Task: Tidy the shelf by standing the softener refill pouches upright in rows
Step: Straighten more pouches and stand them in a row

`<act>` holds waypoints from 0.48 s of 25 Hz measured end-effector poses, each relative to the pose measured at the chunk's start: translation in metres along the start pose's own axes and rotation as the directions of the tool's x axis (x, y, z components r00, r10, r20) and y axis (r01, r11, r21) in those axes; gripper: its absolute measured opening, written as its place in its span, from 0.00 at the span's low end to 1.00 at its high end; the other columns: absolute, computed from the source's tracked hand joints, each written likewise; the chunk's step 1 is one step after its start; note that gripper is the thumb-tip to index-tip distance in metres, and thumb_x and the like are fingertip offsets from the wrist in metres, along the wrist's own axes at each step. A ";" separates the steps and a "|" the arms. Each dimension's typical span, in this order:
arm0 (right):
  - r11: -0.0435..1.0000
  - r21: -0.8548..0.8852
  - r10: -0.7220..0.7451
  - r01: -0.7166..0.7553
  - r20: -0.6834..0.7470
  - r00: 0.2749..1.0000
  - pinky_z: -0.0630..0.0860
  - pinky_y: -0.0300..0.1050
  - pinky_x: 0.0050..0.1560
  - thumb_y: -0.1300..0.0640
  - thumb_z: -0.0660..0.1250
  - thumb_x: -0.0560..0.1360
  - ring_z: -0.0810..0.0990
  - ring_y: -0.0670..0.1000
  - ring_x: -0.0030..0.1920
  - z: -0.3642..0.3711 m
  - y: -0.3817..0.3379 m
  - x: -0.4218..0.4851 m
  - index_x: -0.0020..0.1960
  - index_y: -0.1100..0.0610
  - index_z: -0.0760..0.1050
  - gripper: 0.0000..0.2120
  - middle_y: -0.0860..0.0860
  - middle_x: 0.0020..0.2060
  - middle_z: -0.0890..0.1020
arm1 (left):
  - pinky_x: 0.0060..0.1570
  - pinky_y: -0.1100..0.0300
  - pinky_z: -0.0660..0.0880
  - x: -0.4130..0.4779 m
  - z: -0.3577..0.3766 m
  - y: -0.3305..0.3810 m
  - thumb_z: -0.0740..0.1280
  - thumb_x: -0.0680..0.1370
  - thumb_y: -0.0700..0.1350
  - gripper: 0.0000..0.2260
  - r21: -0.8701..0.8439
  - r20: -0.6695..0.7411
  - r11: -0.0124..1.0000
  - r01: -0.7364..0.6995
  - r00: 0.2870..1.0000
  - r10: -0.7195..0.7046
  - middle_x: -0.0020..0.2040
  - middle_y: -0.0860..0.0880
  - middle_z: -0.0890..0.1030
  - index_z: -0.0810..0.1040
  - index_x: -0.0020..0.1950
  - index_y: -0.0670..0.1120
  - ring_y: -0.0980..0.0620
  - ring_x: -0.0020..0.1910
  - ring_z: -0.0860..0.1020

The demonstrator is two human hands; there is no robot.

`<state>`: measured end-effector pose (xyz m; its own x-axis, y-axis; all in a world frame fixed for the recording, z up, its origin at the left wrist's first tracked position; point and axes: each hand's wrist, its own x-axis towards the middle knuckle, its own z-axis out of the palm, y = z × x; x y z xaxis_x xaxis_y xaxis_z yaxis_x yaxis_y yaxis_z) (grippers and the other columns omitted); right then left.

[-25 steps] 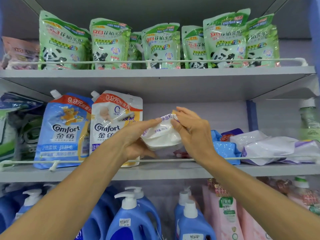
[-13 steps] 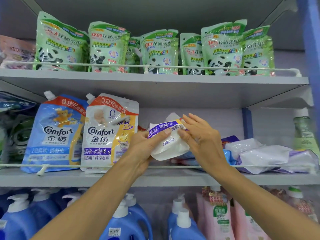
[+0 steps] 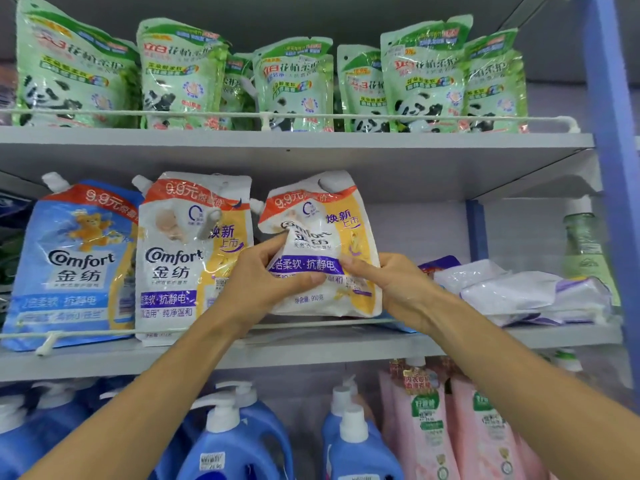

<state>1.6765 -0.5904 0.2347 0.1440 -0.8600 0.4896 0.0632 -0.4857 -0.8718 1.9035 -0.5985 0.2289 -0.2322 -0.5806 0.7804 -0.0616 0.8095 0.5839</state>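
Observation:
A white and yellow Comfort refill pouch (image 3: 332, 230) stands upright on the middle shelf (image 3: 311, 344), its front creased. My left hand (image 3: 263, 282) grips its lower left side, and my right hand (image 3: 391, 282) pinches its right side at the purple band. To its left stand a matching white pouch (image 3: 187, 258) and a blue Comfort pouch (image 3: 76, 265), both upright. To the right, white and purple pouches (image 3: 526, 292) lie flat in a pile, with a blue pouch (image 3: 440, 263) partly hidden behind my right hand.
A thin white rail (image 3: 86, 332) runs along the middle shelf's front. Green panda pouches (image 3: 298, 84) stand in a row on the top shelf. Blue pump bottles (image 3: 235, 441) and pink bottles (image 3: 426, 420) fill the shelf below. A blue upright post (image 3: 613, 168) bounds the right side.
The pouch that both hands held folded and tilted has been turned and raised upright beside the white pouch. The view has moved closer to the shelf.

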 end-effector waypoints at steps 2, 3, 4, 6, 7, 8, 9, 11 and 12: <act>0.999 0.002 -0.035 0.036 -0.087 0.996 0.85 0.57 0.55 0.53 0.78 0.71 0.88 0.58 0.53 0.003 0.012 0.006 0.61 0.62 0.81 0.22 0.58 0.53 0.88 | 0.51 0.53 0.85 0.004 -0.001 -0.004 0.79 0.72 0.45 0.21 -0.097 0.058 0.993 0.071 0.996 -0.065 0.57 0.49 0.88 0.82 0.64 0.50 0.48 0.54 0.87; 0.999 -0.018 -0.038 0.036 -0.121 0.992 0.86 0.56 0.52 0.54 0.79 0.71 0.89 0.57 0.51 0.004 0.015 0.009 0.60 0.61 0.81 0.20 0.57 0.51 0.89 | 0.51 0.52 0.85 0.007 0.000 -0.007 0.77 0.73 0.46 0.19 -0.143 0.056 0.983 0.112 0.993 -0.105 0.57 0.47 0.88 0.82 0.64 0.48 0.46 0.55 0.87; 0.999 -0.038 -0.032 0.027 -0.136 0.990 0.86 0.54 0.51 0.54 0.79 0.72 0.89 0.56 0.50 0.005 0.017 0.011 0.59 0.61 0.81 0.19 0.56 0.50 0.89 | 0.50 0.52 0.85 0.010 0.002 -0.010 0.76 0.74 0.47 0.18 -0.180 0.030 0.973 0.147 0.989 -0.144 0.56 0.46 0.88 0.83 0.63 0.46 0.44 0.55 0.87; 0.997 -0.071 -0.023 0.012 -0.152 0.988 0.86 0.52 0.48 0.53 0.79 0.72 0.89 0.55 0.48 0.006 0.018 0.016 0.58 0.60 0.82 0.18 0.55 0.48 0.89 | 0.45 0.54 0.85 0.016 0.006 -0.016 0.74 0.77 0.49 0.17 -0.234 -0.031 0.952 0.200 0.977 -0.213 0.55 0.44 0.89 0.83 0.63 0.44 0.43 0.54 0.87; 0.996 -0.085 -0.028 0.014 -0.167 0.986 0.86 0.51 0.46 0.54 0.79 0.72 0.90 0.54 0.46 0.007 0.018 0.018 0.57 0.60 0.82 0.17 0.54 0.48 0.89 | 0.44 0.55 0.85 0.019 0.006 -0.019 0.73 0.78 0.49 0.17 -0.245 -0.032 0.946 0.213 0.973 -0.227 0.55 0.44 0.88 0.82 0.64 0.44 0.44 0.54 0.87; 0.996 -0.091 -0.041 0.024 -0.184 0.982 0.86 0.50 0.45 0.54 0.79 0.72 0.90 0.53 0.46 0.007 0.018 0.021 0.57 0.59 0.82 0.16 0.54 0.48 0.89 | 0.44 0.55 0.85 0.024 0.006 -0.020 0.73 0.78 0.48 0.16 -0.240 -0.022 0.947 0.215 0.974 -0.227 0.55 0.44 0.88 0.82 0.64 0.45 0.44 0.53 0.88; 0.996 -0.086 -0.054 0.038 -0.194 0.979 0.87 0.50 0.46 0.55 0.79 0.73 0.90 0.53 0.46 0.007 0.019 0.025 0.57 0.58 0.82 0.15 0.54 0.49 0.89 | 0.43 0.56 0.85 0.028 0.003 -0.020 0.74 0.78 0.47 0.16 -0.225 -0.014 0.952 0.206 0.977 -0.215 0.55 0.45 0.89 0.82 0.64 0.45 0.46 0.51 0.88; 0.993 -0.110 -0.071 0.050 -0.197 0.978 0.86 0.53 0.51 0.55 0.78 0.73 0.89 0.52 0.47 0.003 0.021 0.032 0.58 0.57 0.82 0.16 0.53 0.50 0.89 | 0.41 0.58 0.85 0.036 -0.002 -0.019 0.74 0.78 0.43 0.14 -0.199 -0.018 0.959 0.200 0.978 -0.207 0.53 0.47 0.89 0.81 0.63 0.45 0.47 0.49 0.88; 0.986 -0.158 -0.072 0.043 -0.181 0.981 0.86 0.55 0.53 0.54 0.78 0.73 0.89 0.52 0.48 0.000 0.021 0.034 0.59 0.56 0.82 0.16 0.53 0.50 0.89 | 0.41 0.57 0.85 0.039 -0.003 -0.022 0.75 0.78 0.40 0.14 -0.201 -0.013 0.955 0.219 0.974 -0.226 0.52 0.47 0.89 0.81 0.63 0.44 0.47 0.48 0.89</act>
<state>1.6833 -0.6301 0.2332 -0.0423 -0.8368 0.5459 -0.0877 -0.5412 -0.8363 1.8982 -0.6392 0.2474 -0.1994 -0.7497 0.6310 0.0853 0.6283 0.7733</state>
